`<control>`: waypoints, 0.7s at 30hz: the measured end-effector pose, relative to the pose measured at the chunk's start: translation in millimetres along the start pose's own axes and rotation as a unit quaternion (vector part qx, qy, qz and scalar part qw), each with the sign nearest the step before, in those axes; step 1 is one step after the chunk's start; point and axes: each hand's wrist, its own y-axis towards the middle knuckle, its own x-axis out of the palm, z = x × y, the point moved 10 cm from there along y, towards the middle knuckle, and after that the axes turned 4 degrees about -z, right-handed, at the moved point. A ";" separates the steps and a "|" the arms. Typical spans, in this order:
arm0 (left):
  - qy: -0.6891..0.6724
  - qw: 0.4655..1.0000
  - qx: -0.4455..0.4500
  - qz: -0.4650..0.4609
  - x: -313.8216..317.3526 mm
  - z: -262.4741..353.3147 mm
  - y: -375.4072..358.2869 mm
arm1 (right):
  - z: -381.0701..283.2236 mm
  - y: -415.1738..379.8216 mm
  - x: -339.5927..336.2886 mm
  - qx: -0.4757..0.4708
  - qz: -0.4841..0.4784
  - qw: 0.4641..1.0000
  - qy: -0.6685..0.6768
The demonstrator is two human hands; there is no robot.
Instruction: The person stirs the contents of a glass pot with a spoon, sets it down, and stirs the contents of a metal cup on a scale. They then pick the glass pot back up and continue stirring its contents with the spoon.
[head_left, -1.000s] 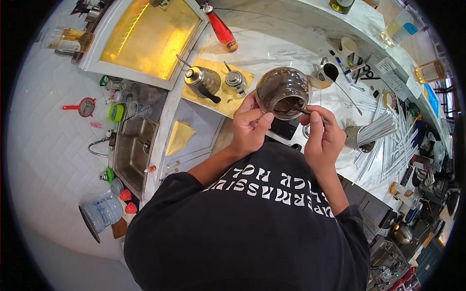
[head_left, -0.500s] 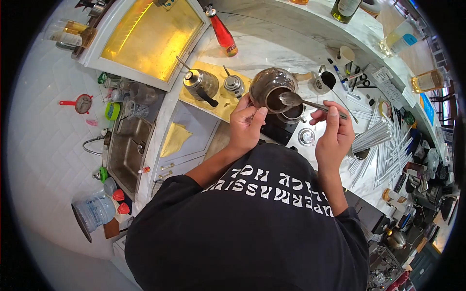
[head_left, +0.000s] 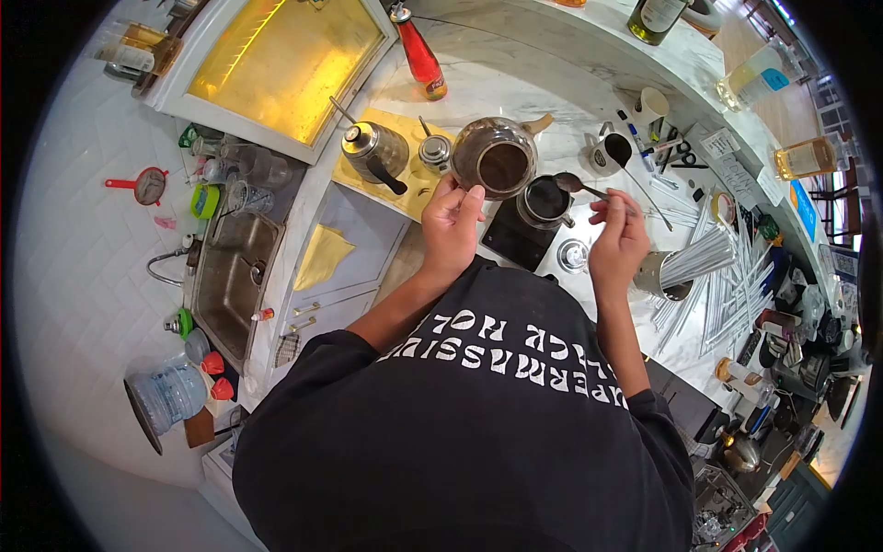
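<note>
My left hand (head_left: 452, 228) is closed at the near side of a round glass teapot (head_left: 476, 140) with a pale handle. The teapot is tilted so its mouth faces me, and brown contents show inside. My right hand (head_left: 618, 244) pinches the handle of a metal spoon (head_left: 570, 183). The spoon's bowl is right beside the rim of a small pot (head_left: 541, 219) filled with dark liquid. That pot stands on a black flat device (head_left: 511, 244), just below the teapot. A round metal lid (head_left: 573, 257) lies near it on the counter.
A gooseneck kettle (head_left: 384, 152) and a small metal pot (head_left: 434, 152) stand on a yellow cloth (head_left: 412, 189). A red bottle (head_left: 421, 60) is behind them. On the right are a metal pitcher (head_left: 602, 158), a straw holder (head_left: 651, 273) and loose straws (head_left: 727, 308). A sink (head_left: 237, 285) lies left.
The spoon has moved from the teapot's mouth to the right, near the small pot's rim. The teapot has shifted slightly left, uncovering the dark liquid in the small pot.
</note>
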 end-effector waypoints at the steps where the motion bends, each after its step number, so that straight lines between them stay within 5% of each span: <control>1: 0.002 1.000 -0.001 -0.002 0.4 -0.6 -0.6 | -10.4 -0.9 8.0 -0.078 -0.030 0.992 -0.094; 3: -0.004 1.000 -0.004 0.002 1.7 0.4 -0.6 | -32.8 -9.9 29.3 -0.228 -0.089 0.929 -0.279; 7: -0.006 1.000 -0.011 0.005 3.4 -0.2 -0.3 | -64.7 -17.6 26.7 -0.282 -0.074 0.917 -0.272; 12: -0.007 1.000 -0.007 -0.010 6.3 -1.4 -0.6 | -82.4 -9.9 0.5 -0.181 -0.042 0.972 -0.145; 16: -0.017 0.999 0.010 -0.025 14.7 11.7 -0.1 | -111.1 -18.3 -12.0 -0.192 -0.015 0.981 0.013; 21: 0.009 0.996 0.052 -0.068 18.8 16.2 -3.4 | -130.3 -28.2 8.6 -0.232 -0.093 0.968 -0.020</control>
